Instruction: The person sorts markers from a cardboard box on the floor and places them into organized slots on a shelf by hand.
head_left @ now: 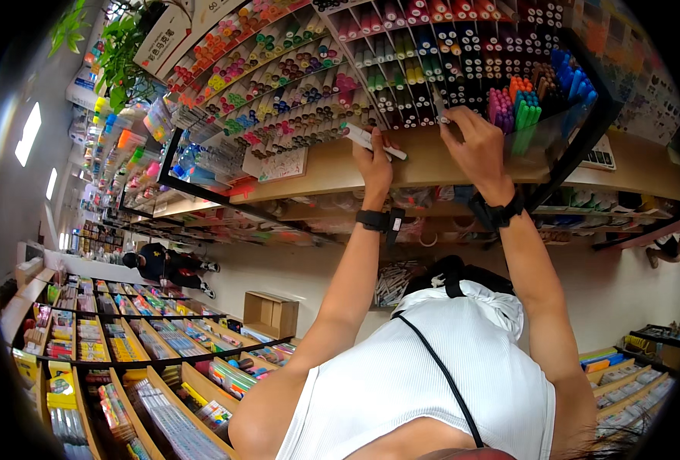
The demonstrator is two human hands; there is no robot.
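Two white-barrelled marker pens lie in my left hand, whose fingers are closed around them in front of the shelf's wooden edge. To the right, my right hand is raised at the lower rows of the marker rack. Its thumb and index finger meet near the end of a pale marker that points into the rack; whether they pinch it firmly is hard to tell. Bundles of purple and green markers stand right of that hand.
Black metal frame bars border the shelf. Below, a box of loose markers stands on the floor near my body. An empty-looking cardboard box stands by the stationery shelves behind. Another person is in the aisle at left.
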